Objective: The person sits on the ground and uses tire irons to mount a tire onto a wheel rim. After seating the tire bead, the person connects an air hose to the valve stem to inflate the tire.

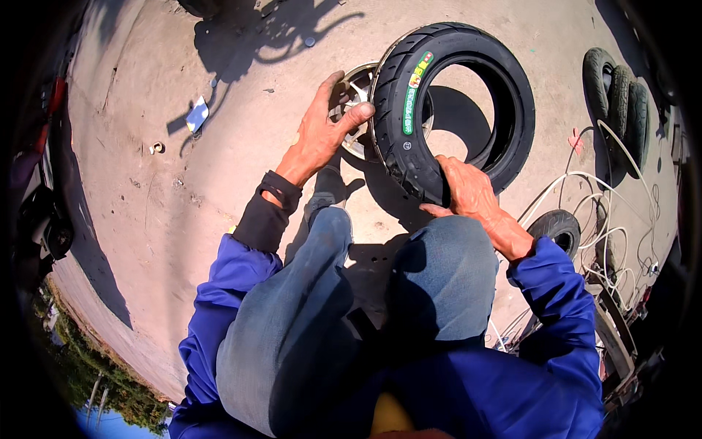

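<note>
While tyre (453,102) stands upright, both hands' fingers (446,183) grip tread.

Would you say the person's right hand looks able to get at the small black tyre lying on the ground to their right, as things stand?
Probably not at once: the right hand is gripping the large tyre. The small tyre lies just beside the forearm with bare ground between, so once the hand lets go the way looks free.

floor: sunlit concrete ground (183,197) | right: spare tyres (618,95), white hoses (599,219)
</note>
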{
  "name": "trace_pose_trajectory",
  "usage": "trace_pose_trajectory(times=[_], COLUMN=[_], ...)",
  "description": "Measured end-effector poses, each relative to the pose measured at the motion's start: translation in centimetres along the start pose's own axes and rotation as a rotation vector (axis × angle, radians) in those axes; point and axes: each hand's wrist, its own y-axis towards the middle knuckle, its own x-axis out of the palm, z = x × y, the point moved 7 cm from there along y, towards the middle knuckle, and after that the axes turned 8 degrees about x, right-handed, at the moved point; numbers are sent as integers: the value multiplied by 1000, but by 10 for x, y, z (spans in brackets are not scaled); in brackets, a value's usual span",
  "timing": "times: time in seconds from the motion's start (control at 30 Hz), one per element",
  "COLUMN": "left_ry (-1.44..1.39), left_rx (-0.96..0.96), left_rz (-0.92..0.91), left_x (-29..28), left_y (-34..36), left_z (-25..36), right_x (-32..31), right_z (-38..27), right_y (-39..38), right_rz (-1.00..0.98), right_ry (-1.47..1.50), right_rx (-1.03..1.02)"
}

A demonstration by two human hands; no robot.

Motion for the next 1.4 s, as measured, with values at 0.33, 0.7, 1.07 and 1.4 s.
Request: trace_pose_trajectory(times=[0.33, 0.7, 1.07, 1.4], left_ry=[170, 28, 62, 266], left_rx=[-196, -216, -362, -296], left_rz=[251, 238, 294, 218], left_x=[-36, -55, -65, -68], left_y=[-5, 1, 21, 46], left_z=[-59, -54, -90, -64], right_x=[27, -3, 8, 18], right_z=[-23, 133, 99, 115], right_y=[63, 119, 95, 88], right_rz=[76, 397, 384, 455], right_ry=[-167, 516, 229, 256], right_rx=[-282, 571, 572, 611])
